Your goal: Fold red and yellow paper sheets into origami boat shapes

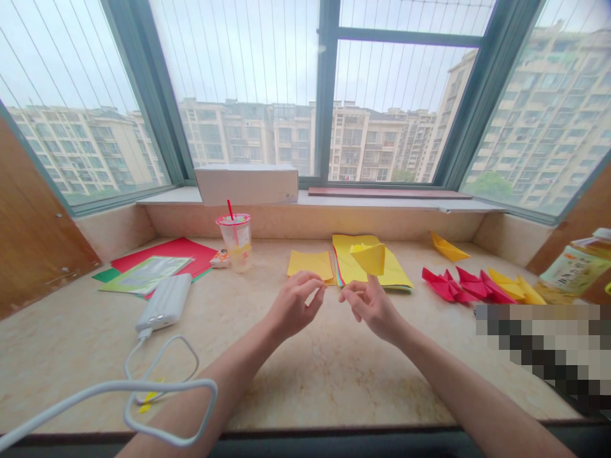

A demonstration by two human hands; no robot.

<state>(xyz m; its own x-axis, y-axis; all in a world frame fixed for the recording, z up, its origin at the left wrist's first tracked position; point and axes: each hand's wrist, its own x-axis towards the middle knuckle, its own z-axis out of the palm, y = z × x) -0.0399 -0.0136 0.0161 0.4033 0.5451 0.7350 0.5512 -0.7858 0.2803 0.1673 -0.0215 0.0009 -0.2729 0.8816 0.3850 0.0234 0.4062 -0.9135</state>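
Observation:
A yellow folded paper piece, open at its top, sits over the raised index fingertip of my right hand, whose other fingers curl inward. Facing it, my left hand has thumb and index fingertip nearly together in a pinch, with nothing visible in it. Just beyond my left hand lies a small orange-yellow paper sheet. Behind the folded piece is a stack of coloured paper, yellow on top. Folded paper shapes, red ones and a yellow one, stand to the right.
At left are red sheets, a plastic packet, and a white power bank with a looped cable near my left forearm. A lidded drink cup stands behind. Far right are another folded yellow paper and a bottle.

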